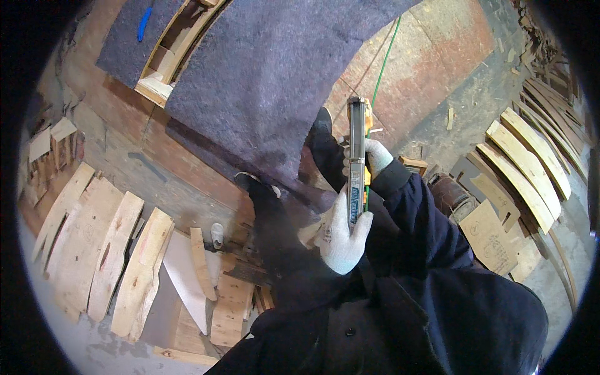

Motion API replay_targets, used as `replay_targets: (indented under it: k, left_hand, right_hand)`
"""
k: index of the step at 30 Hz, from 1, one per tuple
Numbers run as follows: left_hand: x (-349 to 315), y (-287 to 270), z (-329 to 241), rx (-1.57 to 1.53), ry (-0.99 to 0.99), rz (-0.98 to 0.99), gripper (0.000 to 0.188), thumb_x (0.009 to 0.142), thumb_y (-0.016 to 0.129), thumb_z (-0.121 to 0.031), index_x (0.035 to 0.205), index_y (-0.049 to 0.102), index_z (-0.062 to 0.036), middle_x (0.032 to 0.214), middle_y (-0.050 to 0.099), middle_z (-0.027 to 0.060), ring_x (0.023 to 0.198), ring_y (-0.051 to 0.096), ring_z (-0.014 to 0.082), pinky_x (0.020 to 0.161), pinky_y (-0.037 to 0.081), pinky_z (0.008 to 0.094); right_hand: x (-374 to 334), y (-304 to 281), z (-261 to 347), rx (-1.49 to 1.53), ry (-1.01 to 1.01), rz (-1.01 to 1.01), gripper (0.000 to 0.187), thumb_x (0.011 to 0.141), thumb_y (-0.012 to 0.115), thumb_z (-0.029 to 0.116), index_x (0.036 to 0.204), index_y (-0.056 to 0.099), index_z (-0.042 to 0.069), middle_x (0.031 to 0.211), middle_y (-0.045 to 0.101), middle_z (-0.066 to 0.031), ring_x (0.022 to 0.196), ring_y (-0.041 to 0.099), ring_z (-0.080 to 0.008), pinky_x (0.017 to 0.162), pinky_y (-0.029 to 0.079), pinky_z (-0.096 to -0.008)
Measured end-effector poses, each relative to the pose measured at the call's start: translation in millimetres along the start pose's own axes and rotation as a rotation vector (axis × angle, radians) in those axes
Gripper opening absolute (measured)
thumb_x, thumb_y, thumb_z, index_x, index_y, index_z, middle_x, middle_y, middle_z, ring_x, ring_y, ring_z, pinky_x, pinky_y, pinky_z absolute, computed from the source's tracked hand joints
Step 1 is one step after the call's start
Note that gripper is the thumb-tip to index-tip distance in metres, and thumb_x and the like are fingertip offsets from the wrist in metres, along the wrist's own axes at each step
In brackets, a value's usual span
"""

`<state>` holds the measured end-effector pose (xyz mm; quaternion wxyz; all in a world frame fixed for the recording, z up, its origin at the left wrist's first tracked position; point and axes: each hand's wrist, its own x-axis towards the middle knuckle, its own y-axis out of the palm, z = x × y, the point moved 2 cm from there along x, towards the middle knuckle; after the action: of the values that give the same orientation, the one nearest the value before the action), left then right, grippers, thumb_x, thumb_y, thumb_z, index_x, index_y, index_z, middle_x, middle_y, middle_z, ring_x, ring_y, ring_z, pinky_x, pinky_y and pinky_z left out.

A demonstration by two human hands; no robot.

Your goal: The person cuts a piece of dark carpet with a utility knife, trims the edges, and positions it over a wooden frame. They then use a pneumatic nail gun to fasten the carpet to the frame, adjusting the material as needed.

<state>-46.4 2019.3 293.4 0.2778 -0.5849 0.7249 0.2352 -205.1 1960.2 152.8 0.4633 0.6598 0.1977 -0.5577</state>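
Note:
I hold a staple gun point(357, 134) in front of my body, its long metal magazine turned up toward me. My right hand point(379, 156), in a white knit glove, is closed around the gun's body from the right side. Also white-gloved, my left hand point(345, 237) grips the near end of the magazine, thumb on the right of it and fingers on the left. Yellow parts show along the gun's right edge. A thin green air hose point(386, 56) runs beside the gun and off toward the far side. The fingers' undersides are hidden.
A curved wooden frame point(178, 53) lies on the purple-grey cloth point(250, 81) at far left, with a blue tool point(144, 25) beside it. Curved wooden boards point(144, 275) lean at lower left, more boards point(519, 175) at right. A rolled dark bundle point(451, 197) sits near my right arm.

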Motion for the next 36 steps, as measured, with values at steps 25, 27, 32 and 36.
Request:
replay_targets:
  k: [25, 27, 32, 36]
  left_hand:
    - [187.2, -234.3, 206.8, -0.228, -0.131, -0.501, 0.032, 0.098, 0.058, -0.019, 0.120, 0.064, 0.0022, 0.096, 0.070, 0.0111, 0.077, 0.068, 0.0170, 0.074, 0.054, 0.0315]
    - [209.5, -284.4, 242.9, -0.052, -0.200, -0.487, 0.031, 0.101, 0.054, -0.016, 0.125, 0.060, 0.0022, 0.104, 0.068, 0.0124, 0.084, 0.066, 0.0181, 0.073, 0.054, 0.0297]
    - [269.1, -376.1, 304.7, 0.245, -0.107, -0.435, 0.033, 0.101, 0.055, -0.018, 0.125, 0.061, 0.0031, 0.107, 0.069, 0.0133, 0.089, 0.068, 0.0200, 0.078, 0.056, 0.0317]
    - [299.0, -415.3, 349.2, 0.355, -0.134, -0.295, 0.035, 0.097, 0.059, -0.028, 0.121, 0.066, -0.0041, 0.116, 0.071, 0.0174, 0.107, 0.068, 0.0340, 0.094, 0.051, 0.0421]
  right_hand:
    - [-23.6, 107.9, 159.3, -0.924, -0.711, -0.052, 0.014, 0.080, 0.065, 0.009, 0.091, 0.062, 0.001, 0.070, 0.061, -0.0030, 0.058, 0.057, -0.0130, 0.054, 0.046, -0.0273]
    - [-10.3, 115.0, 157.8, -1.109, -0.456, -0.225, 0.016, 0.079, 0.066, 0.007, 0.093, 0.061, 0.001, 0.074, 0.061, -0.0025, 0.059, 0.056, -0.0125, 0.054, 0.045, -0.0276]
    - [59.0, 88.8, 81.3, -1.069, -0.395, -0.299, 0.021, 0.084, 0.069, 0.004, 0.104, 0.062, 0.001, 0.077, 0.060, -0.0002, 0.067, 0.055, -0.0094, 0.059, 0.045, -0.0275]
    - [163.8, 2.8, 6.8, -1.028, -0.325, -0.458, 0.026, 0.084, 0.069, 0.011, 0.106, 0.067, -0.002, 0.080, 0.064, -0.0010, 0.071, 0.058, -0.0109, 0.065, 0.048, -0.0295]
